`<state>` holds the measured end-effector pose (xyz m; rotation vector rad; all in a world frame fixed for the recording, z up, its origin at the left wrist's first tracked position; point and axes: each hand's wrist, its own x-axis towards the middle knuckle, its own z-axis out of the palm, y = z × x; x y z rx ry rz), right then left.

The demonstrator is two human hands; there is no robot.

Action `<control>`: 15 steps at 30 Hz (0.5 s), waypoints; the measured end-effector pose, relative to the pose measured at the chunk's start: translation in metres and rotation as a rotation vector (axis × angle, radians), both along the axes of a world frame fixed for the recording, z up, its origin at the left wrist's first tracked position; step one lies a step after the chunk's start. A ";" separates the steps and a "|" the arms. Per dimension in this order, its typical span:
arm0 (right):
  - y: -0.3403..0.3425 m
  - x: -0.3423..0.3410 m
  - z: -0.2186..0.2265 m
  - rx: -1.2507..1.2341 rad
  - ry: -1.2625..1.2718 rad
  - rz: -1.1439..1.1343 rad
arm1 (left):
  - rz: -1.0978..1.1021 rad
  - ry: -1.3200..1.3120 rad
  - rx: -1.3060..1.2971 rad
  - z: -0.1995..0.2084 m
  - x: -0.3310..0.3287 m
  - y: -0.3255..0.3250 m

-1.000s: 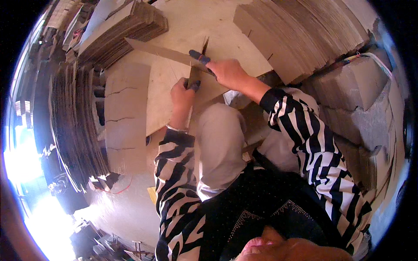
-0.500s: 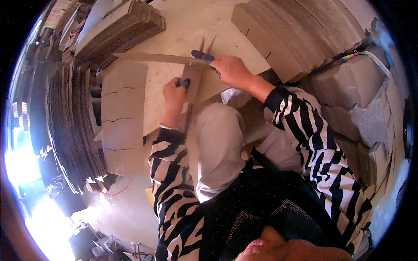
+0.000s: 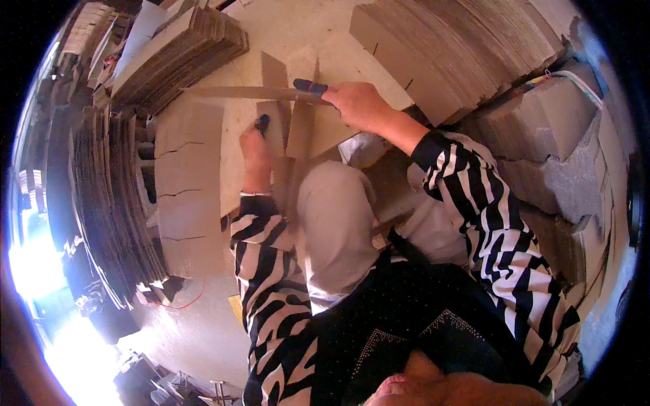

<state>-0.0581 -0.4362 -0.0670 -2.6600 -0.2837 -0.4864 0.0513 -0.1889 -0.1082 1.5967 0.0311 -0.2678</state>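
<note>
My right hand (image 3: 362, 106) pinches the right end of a long, narrow cardboard strip (image 3: 233, 93), which stretches left above the worktable. A dark blue cover with a thin red band wraps its outstretched finger. My left hand (image 3: 256, 145), lower and to the left, closes on a short cardboard piece (image 3: 273, 123) below the long strip; a dark cover is on its thumb. Another short cardboard piece (image 3: 273, 71) sticks up on the far side of the strip. Some upright pieces near my left hand are blurred, and how they join the strip cannot be made out.
Stacked cardboard sheets (image 3: 183, 57) stand far left, and a large stack (image 3: 440, 54) far right. A slit cardboard panel (image 3: 188, 189) lies left of the pale worktable (image 3: 318, 27), beside more upright sheets (image 3: 112, 196). My knees (image 3: 338, 216) are close under the near edge.
My left hand has moved slightly left, and the short piece there has shifted with it. A short piece now shows beyond the strip. My right hand has barely moved.
</note>
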 end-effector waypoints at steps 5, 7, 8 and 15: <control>-0.010 -0.005 0.010 -0.037 -0.055 0.070 | -0.089 -0.357 0.387 0.015 0.020 0.020; -0.008 -0.005 0.012 -0.049 -0.068 0.078 | -0.059 -0.304 0.352 0.018 0.032 0.029; -0.007 -0.004 0.010 -0.055 -0.072 0.083 | -0.044 -0.276 0.335 0.018 0.035 0.031; -0.010 -0.007 0.015 -0.139 0.138 0.046 | -0.044 -0.466 0.790 0.035 0.040 0.035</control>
